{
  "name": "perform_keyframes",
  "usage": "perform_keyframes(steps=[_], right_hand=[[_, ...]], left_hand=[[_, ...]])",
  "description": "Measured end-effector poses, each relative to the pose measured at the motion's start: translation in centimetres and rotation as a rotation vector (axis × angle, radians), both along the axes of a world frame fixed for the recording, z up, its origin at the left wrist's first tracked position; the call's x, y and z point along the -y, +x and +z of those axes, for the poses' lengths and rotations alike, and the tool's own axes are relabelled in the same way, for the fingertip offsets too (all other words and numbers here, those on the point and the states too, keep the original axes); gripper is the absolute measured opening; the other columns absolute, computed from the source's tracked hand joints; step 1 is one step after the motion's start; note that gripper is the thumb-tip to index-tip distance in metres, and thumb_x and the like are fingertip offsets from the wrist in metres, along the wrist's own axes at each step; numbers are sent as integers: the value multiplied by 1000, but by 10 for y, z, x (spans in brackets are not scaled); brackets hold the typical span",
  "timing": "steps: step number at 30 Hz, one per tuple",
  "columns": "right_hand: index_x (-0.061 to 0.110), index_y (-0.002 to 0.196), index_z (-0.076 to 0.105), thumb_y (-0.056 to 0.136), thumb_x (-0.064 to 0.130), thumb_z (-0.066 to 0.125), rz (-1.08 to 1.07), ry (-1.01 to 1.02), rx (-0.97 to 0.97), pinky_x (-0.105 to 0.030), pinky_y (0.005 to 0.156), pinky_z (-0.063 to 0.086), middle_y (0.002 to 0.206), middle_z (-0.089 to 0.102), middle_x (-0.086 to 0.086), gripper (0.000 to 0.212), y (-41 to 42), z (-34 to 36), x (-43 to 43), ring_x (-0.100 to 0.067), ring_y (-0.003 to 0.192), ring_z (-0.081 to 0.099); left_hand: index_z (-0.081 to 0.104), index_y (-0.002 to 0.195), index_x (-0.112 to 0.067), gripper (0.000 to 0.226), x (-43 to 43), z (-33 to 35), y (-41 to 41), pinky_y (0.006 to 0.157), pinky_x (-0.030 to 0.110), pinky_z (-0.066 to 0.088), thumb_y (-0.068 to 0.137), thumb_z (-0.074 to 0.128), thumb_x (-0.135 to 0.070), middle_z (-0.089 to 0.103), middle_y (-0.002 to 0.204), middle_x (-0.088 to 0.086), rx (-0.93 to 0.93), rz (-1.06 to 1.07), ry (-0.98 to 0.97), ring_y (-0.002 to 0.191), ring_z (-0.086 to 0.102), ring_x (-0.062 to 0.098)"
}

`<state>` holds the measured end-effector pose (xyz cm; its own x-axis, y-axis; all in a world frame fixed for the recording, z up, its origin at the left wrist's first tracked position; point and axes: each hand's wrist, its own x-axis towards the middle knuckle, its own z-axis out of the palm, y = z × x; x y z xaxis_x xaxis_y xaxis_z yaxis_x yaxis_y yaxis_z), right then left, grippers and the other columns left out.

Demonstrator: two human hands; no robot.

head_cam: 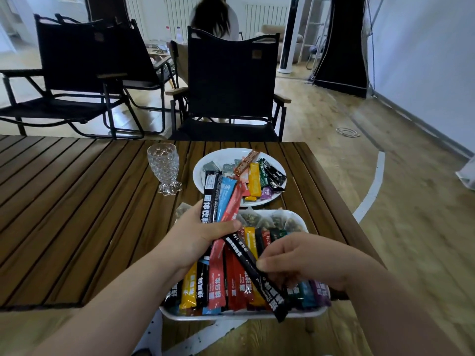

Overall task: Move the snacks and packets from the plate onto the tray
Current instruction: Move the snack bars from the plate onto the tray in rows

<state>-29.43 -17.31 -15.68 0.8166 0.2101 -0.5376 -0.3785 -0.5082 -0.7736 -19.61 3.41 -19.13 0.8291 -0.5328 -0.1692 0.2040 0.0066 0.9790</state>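
A white plate at the table's far side holds several stick packets and small sachets, yellow, green, black and purple. Nearer me a white tray is crowded with coloured stick packets and, at its far end, clear packs of nuts. My left hand hovers over the tray and grips a bunch of stick packets, black, blue and red, fanned upward. My right hand pinches a long black stick packet that slants across the tray toward my left hand.
A clear patterned glass stands left of the plate on the slatted wooden table. Black folding chairs stand behind the table, and a person sits beyond them. The table's right edge runs close beside the tray.
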Motion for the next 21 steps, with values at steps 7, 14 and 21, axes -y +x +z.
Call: perform_keyframes(steps=[7,14,21], right_hand=[[24,91,77,93,42,68,-162,-35,44,-17,59,48,79,74,-1,20,4,-1,1,-4,62,60],[8,91,75,94,22,70,-531,-209,23,-22,52,46,62,64,-3,16,-1,-12,34,-12,53,56],[-3,114,58,103,14,57,-535,-228,-260,-23,58,51,81,66,-15,20,20,-8,4,-19,68,63]], left_hand=[[64,120,-11,40,-1,1,-6,77,44,63,84,80,-17,78,105,17,-37,85,-43,95,76,37],[72,107,-7,35,-4,9,-8,76,45,63,83,78,-31,76,111,19,-157,129,-107,85,77,31],[65,125,-2,43,-3,17,-20,59,30,60,92,71,-28,78,96,13,-404,43,-98,63,71,16]])
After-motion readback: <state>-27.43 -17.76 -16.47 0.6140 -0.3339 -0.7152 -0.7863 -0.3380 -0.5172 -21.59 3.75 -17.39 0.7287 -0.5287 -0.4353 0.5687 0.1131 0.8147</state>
